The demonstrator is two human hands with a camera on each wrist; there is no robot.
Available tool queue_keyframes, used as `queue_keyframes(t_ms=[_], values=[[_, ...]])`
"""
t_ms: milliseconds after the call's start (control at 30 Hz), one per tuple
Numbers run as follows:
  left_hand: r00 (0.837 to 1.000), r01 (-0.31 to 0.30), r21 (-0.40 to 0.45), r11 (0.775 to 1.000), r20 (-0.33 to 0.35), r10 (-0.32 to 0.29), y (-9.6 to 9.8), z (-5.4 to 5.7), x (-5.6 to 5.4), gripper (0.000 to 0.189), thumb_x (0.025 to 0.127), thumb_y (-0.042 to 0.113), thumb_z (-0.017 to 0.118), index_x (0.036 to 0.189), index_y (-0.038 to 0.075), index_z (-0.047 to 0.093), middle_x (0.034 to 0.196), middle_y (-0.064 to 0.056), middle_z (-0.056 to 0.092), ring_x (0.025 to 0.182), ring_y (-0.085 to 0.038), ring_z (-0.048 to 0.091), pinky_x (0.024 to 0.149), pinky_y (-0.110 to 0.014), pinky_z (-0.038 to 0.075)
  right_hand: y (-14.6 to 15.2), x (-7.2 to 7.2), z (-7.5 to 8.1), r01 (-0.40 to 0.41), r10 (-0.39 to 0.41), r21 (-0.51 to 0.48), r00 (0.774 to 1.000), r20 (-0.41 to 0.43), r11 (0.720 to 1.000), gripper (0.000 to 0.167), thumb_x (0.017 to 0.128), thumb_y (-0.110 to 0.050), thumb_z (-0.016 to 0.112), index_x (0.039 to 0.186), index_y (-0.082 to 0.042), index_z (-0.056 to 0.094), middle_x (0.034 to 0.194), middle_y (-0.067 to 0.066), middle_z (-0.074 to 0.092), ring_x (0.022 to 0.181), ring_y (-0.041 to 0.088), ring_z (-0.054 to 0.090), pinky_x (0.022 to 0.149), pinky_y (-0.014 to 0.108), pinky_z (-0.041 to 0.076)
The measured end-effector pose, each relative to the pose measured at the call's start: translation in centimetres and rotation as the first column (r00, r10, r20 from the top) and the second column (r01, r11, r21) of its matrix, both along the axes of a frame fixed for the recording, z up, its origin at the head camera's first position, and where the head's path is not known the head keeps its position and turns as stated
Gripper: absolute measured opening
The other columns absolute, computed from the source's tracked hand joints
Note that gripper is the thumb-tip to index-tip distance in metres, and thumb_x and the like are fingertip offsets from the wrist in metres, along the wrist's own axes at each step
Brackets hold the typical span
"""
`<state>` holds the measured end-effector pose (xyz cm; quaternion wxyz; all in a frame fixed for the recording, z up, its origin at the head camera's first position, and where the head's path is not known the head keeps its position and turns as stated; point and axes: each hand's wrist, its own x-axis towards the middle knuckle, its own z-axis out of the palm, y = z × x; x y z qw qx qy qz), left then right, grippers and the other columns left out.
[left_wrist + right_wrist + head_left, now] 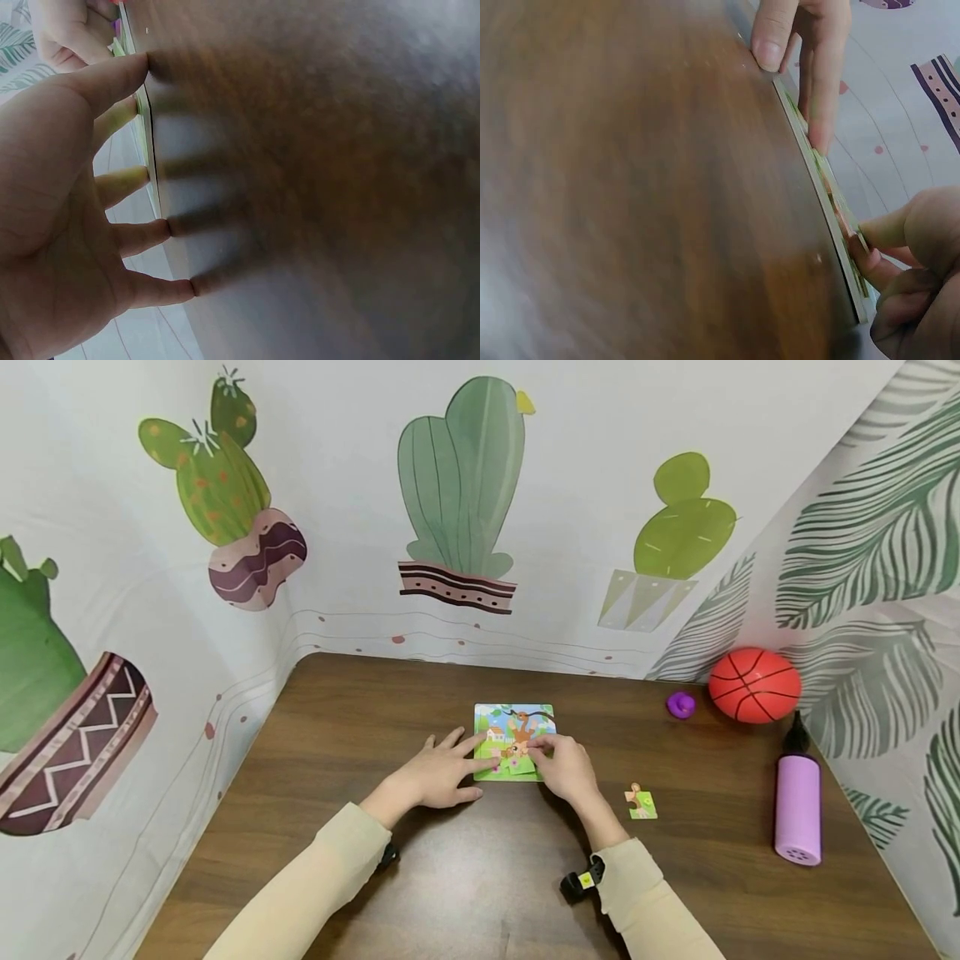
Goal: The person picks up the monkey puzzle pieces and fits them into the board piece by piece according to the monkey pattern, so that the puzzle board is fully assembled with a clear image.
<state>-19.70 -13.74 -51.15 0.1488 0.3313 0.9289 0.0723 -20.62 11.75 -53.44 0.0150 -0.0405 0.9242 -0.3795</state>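
Note:
A small picture puzzle board (514,727) lies flat on the brown table (480,877). My left hand (442,772) rests beside it with fingers spread and straight; the fingertips (142,67) touch the board's left edge (148,150). My right hand (564,766) is at the board's near right corner and pinches a puzzle piece (522,762) lying on the board. In the right wrist view its fingertips (889,229) press that piece (853,234) against the board (817,187), with the left hand's fingers (795,45) further along. A loose puzzle piece (641,802) lies to the right.
An orange-red ball (754,685), a small purple object (681,704) and a purple hand pump (797,806) stand along the right side. Printed cloth walls with cactus and leaf patterns close in the table on the left, back and right.

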Motion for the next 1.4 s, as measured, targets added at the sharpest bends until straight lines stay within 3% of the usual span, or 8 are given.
queue_keyframes(t_ms=[200, 400, 733, 1067, 1400], values=[[1.000, 0.000, 0.006, 1.000, 0.005, 0.000, 0.1, 0.2, 0.1, 0.057, 0.105, 0.050, 0.057, 0.160, 0.042, 0.041, 0.173, -0.003, 0.015, 0.156, -0.043, 0.014, 0.113, -0.076, 0.022, -0.3, 0.3, -0.1, 0.067, -0.067, -0.004, 0.998, 0.006, 0.998, 0.016, 0.102, -0.025, 0.069, 0.112, -0.018, 0.079, 0.095, -0.003, 0.072, 0.046, 0.014, 0.038, 0.047, 0.031, 0.033], [1.000, 0.000, -0.001, 1.000, 0.003, 0.000, 0.2, 0.2, 0.1, 0.057, 0.105, 0.049, 0.057, 0.160, 0.043, 0.040, 0.173, -0.004, 0.015, 0.156, -0.043, 0.014, 0.112, -0.076, 0.023, -0.6, 0.6, 0.2, 0.073, -0.074, 0.038, 0.997, 0.019, 0.997, 0.015, 0.101, -0.028, 0.070, 0.109, -0.021, 0.081, 0.091, -0.005, 0.072, 0.045, 0.014, 0.038, 0.043, 0.029, 0.027], [1.000, 0.001, -0.017, 1.000, -0.003, -0.001, 0.3, 0.3, 0.1, 0.058, 0.106, 0.048, 0.057, 0.160, 0.045, 0.039, 0.173, -0.004, 0.014, 0.155, -0.044, 0.016, 0.112, -0.076, 0.024, -0.6, 0.5, 0.1, 0.065, -0.066, 0.112, 0.998, 0.004, 0.992, 0.012, 0.099, -0.032, 0.072, 0.101, -0.023, 0.080, 0.088, -0.008, 0.071, 0.060, 0.016, 0.054, 0.050, 0.035, 0.041], [1.000, 0.013, -0.029, 1.000, -0.015, -0.013, 0.4, 0.2, 0.1, 0.057, 0.106, 0.047, 0.057, 0.160, 0.044, 0.039, 0.173, -0.007, 0.017, 0.154, -0.047, 0.019, 0.111, -0.074, 0.029, -0.7, 0.2, 0.0, 0.065, -0.065, 0.121, 0.998, -0.006, 0.991, 0.012, 0.098, -0.032, 0.071, 0.097, -0.023, 0.079, 0.083, -0.009, 0.069, 0.059, 0.016, 0.055, 0.050, 0.035, 0.042], [0.999, 0.031, -0.054, 0.998, -0.040, -0.033, 1.0, 0.4, -0.1, 0.059, 0.105, 0.045, 0.059, 0.160, 0.042, 0.039, 0.171, -0.013, 0.021, 0.151, -0.050, 0.024, 0.116, -0.067, 0.028, -0.8, 0.1, 0.2, 0.088, -0.087, 0.145, 0.996, -0.013, 0.985, 0.012, 0.096, -0.034, 0.074, 0.090, -0.024, 0.077, 0.082, -0.009, 0.069, 0.070, 0.017, 0.062, 0.055, 0.038, 0.046]])
